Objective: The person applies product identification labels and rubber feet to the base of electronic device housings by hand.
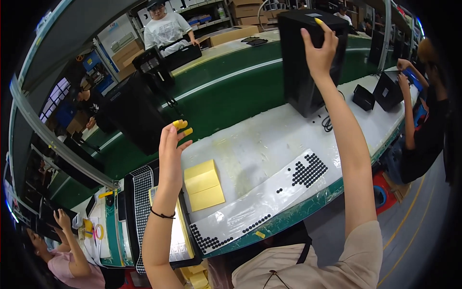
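Note:
My right hand (321,53) is raised at the upper right, fingers apart, in front of a tall black box-shaped cabinet (301,67), which looks like a speaker. Whether the fingertips touch it I cannot tell. My left hand (172,142) hangs in the air over the bench with its fingers loosely spread and nothing in them. Yellow covers wrap some fingertips on both hands. Below lies a clear sheet (250,207) with rows of small round black pads (310,171). A creased yellow sheet (204,185) rests left of it.
A green conveyor (226,106) runs beyond the white bench (255,139), carrying another black cabinet (134,113). Two smaller black boxes (364,98) sit at the right, near a co-worker (428,130). Black cable (327,124) lies near the tall cabinet. Other people work across and at left.

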Tool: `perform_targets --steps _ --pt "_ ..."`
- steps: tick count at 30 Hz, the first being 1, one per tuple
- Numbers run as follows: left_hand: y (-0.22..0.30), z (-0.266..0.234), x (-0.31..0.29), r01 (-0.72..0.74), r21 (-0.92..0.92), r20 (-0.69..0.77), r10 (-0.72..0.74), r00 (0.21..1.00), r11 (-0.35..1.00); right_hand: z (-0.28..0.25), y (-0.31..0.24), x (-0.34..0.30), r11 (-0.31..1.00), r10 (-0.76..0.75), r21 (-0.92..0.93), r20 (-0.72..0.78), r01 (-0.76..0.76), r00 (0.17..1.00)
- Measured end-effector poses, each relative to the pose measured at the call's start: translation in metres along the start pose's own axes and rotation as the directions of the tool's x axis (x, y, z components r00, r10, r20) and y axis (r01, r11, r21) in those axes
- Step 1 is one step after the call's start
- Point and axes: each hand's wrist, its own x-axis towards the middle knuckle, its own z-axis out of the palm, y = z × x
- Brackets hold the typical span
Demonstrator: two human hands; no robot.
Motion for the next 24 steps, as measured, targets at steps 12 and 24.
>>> perform_targets --steps 12,24 --pt "-0.016 0.061 0.025 0.070 0.022 0.257 -0.073 0.964 0.997 -0.036 0.077 -0.022 0.979 0.157 -0.131 -0.018 -0.158 0.987" --pt "-0.049 0.016 0.094 -0.051 0.061 -0.357 0.069 0.931 0.997 -0.055 0.087 -0.029 0.944 0.125 -0.322 0.172 -0.064 0.977"
